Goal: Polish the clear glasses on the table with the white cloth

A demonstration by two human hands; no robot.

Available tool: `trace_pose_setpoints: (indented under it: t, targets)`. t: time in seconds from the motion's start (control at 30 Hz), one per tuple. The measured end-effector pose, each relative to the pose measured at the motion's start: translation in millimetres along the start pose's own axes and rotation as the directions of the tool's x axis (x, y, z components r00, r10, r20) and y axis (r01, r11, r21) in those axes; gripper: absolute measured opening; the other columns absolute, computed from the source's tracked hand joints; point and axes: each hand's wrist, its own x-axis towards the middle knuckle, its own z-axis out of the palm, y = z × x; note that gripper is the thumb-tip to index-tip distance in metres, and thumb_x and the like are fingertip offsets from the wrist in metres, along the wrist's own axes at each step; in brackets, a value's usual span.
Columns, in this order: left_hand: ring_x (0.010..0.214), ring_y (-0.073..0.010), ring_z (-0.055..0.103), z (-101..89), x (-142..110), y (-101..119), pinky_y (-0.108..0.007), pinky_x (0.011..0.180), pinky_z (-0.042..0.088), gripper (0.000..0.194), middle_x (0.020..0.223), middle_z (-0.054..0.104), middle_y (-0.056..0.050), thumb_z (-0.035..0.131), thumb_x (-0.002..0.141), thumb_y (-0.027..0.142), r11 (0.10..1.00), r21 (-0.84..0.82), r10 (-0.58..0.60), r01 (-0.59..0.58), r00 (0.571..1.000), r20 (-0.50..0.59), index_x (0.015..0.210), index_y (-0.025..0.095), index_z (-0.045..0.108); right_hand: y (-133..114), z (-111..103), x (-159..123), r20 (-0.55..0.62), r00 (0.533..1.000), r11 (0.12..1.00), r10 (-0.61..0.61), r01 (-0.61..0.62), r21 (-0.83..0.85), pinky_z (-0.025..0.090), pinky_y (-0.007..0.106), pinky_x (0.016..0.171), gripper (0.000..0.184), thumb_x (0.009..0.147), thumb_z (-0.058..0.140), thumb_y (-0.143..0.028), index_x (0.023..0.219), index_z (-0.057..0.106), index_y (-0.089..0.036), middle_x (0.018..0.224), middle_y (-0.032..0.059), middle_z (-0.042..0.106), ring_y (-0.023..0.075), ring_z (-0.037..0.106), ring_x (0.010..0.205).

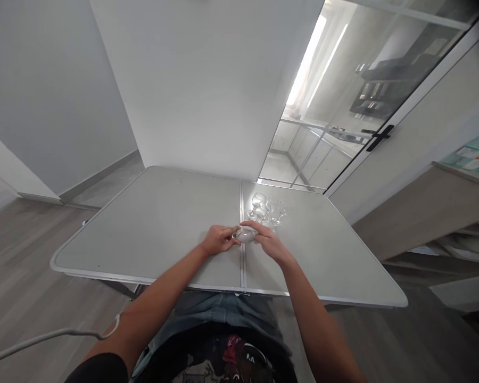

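Both of my hands meet over the middle seam of a grey folding table (155,223). My left hand (219,239) and my right hand (266,240) are closed around a small clear rounded glass piece (246,234), held between the fingertips just above the tabletop. Behind the hands, several clear stemmed glasses (265,208) stand close together on the table, slightly to the right of the seam.
A white wall stands behind the table. To the right is a glass door with a black handle (379,138). A wooden shelf unit (443,213) stands at the far right. A white cable (48,336) runs across the wood floor at lower left.
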Motion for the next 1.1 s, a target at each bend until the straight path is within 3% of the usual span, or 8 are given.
trace_pose_setpoints:
  t: [0.2, 0.3, 0.4, 0.57, 0.7, 0.8, 0.93, 1.1]
  targets:
    - [0.054, -0.0122, 0.059, 0.4, 3, 0, -0.023, 0.061, 0.044, 0.049, 0.066, 0.069, -0.002, 0.068, 0.086, 0.051, 0.996, 0.002, -0.086, 0.086, 0.992, -0.093, 0.121, 0.018, 0.07, -11, -4, -3, -0.038, 0.996, 0.991, -0.081, 0.076, -0.106, 0.044, 0.039, 0.098, 0.062, 0.086, 0.041, -0.014, 0.145, 0.048, -0.033, 0.131, 0.0019, 0.062, 0.0216, 0.058, 0.111]
    - [0.053, -0.0121, 0.058, 0.9, 3, 1, -0.023, 0.062, 0.044, 0.049, 0.064, 0.069, -0.002, 0.071, 0.083, 0.052, 0.996, 0.034, -0.082, 0.085, 0.993, -0.09, 0.12, 0.019, 0.071, -13, 1, -5, -0.034, 0.997, 0.974, -0.074, 0.065, -0.219, 0.046, 0.041, 0.093, 0.057, 0.088, 0.041, -0.015, 0.141, 0.053, -0.031, 0.111, 0.0033, 0.069, 0.0217, 0.062, 0.096]
    - [0.053, -0.0117, 0.057, 0.2, 4, 2, -0.024, 0.061, 0.043, 0.049, 0.064, 0.067, -0.001, 0.071, 0.083, 0.053, 0.994, -0.01, -0.106, 0.106, 0.991, -0.083, 0.118, 0.019, 0.072, -11, 4, -5, -0.17, 0.983, 0.993, -0.069, 0.051, -0.103, 0.049, 0.036, 0.082, 0.049, 0.086, 0.045, -0.018, 0.133, 0.058, -0.027, 0.093, 0.0011, 0.069, 0.0184, 0.06, 0.08]
    - [0.054, -0.0105, 0.054, -4.3, 8, 4, -0.023, 0.062, 0.045, 0.044, 0.067, 0.063, 0.001, 0.068, 0.085, 0.053, 0.94, -0.23, -0.295, 0.253, 0.94, -0.171, 0.112, 0.019, 0.071, -6, 14, 0, -0.565, 0.813, 0.931, 0.143, 0.084, 0.356, 0.042, 0.024, 0.06, 0.051, 0.081, 0.057, -0.022, 0.131, 0.048, -0.025, 0.074, -0.0066, 0.059, 0.0105, 0.046, 0.056]
    - [0.055, -0.012, 0.056, -9.8, 12, 3, -0.024, 0.06, 0.044, 0.043, 0.063, 0.059, 0.002, 0.057, 0.091, 0.057, 0.801, -0.483, -0.485, 0.353, 0.856, -0.18, 0.105, 0.018, 0.066, -5, 28, 13, -0.656, 0.709, 0.808, 0.257, 0.215, 0.549, 0.043, 0.023, 0.066, 0.029, 0.076, 0.061, -0.021, 0.105, 0.056, -0.024, 0.078, -0.0052, 0.059, 0.0105, 0.05, 0.067]
    - [0.05, -0.012, 0.055, -14.2, 14, 2, -0.025, 0.055, 0.041, 0.048, 0.06, 0.058, 0.001, 0.05, 0.094, 0.061, 0.639, -0.691, -0.568, 0.338, 0.813, -0.127, 0.102, 0.016, 0.062, -7, 36, 29, -0.595, 0.757, 0.692, 0.268, 0.278, 0.666, 0.045, 0.024, 0.068, 0.017, 0.074, 0.062, -0.025, 0.09, 0.058, -0.022, 0.082, -0.0033, 0.059, 0.012, 0.053, 0.073]
    - [0.044, -0.0111, 0.049, -19.2, 17, 3, -0.024, 0.048, 0.034, 0.056, 0.055, 0.056, 0.001, 0.049, 0.092, 0.067, 0.466, -0.83, -0.564, 0.307, 0.826, -0.011, 0.1, 0.013, 0.061, -4, 46, 49, -0.489, 0.839, 0.588, 0.24, 0.275, 0.761, 0.048, 0.028, 0.072, 0.015, 0.075, 0.057, -0.026, 0.09, 0.058, -0.025, 0.089, -0.0013, 0.062, 0.0154, 0.056, 0.081]
    - [0.04, -0.0099, 0.046, -20.2, 16, 2, -0.024, 0.045, 0.03, 0.06, 0.052, 0.055, 0.001, 0.051, 0.089, 0.069, 0.423, -0.84, -0.522, 0.34, 0.849, 0.08, 0.098, 0.011, 0.063, 9, 55, 64, -0.248, 0.962, 0.62, 0.116, 0.125, 0.774, 0.05, 0.037, 0.077, 0.015, 0.076, 0.046, -0.031, 0.084, 0.056, -0.023, 0.093, 0.0046, 0.066, 0.0226, 0.06, 0.09]
